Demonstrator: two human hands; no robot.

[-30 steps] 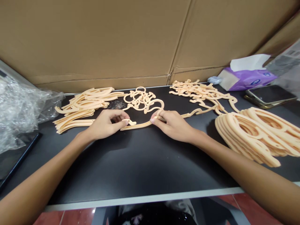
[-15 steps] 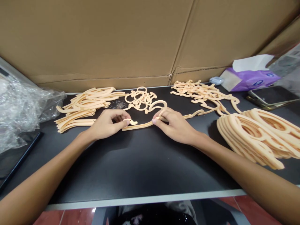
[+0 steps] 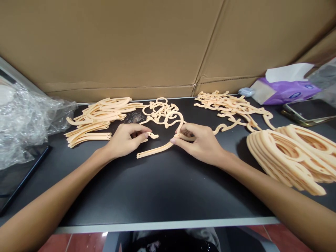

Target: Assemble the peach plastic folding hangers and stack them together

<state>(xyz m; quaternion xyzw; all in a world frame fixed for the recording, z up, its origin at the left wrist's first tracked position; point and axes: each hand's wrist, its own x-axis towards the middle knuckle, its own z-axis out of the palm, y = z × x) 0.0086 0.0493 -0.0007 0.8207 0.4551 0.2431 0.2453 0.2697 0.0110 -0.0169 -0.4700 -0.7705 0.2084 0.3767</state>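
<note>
Hook pc (image 3: 181,121) & long strip (image 3: 156,150) are pinched where they meet, btwn thumb & fingers of R hand (image 3: 201,141); strip's free end juts out left, nearer the body. L hand (image 3: 128,140), also closed, grips small curved pc (image 3: 153,135), its tip poking twd R grip, gap btwn. Step looks like joining pcs, mid-assembly. Next move prob. calls for bringing small pc to R grip & lining up ends. Spare hooks (image 3: 160,113) just beyond both grips; stacked frames (image 3: 286,166) right of R grip.
</note>
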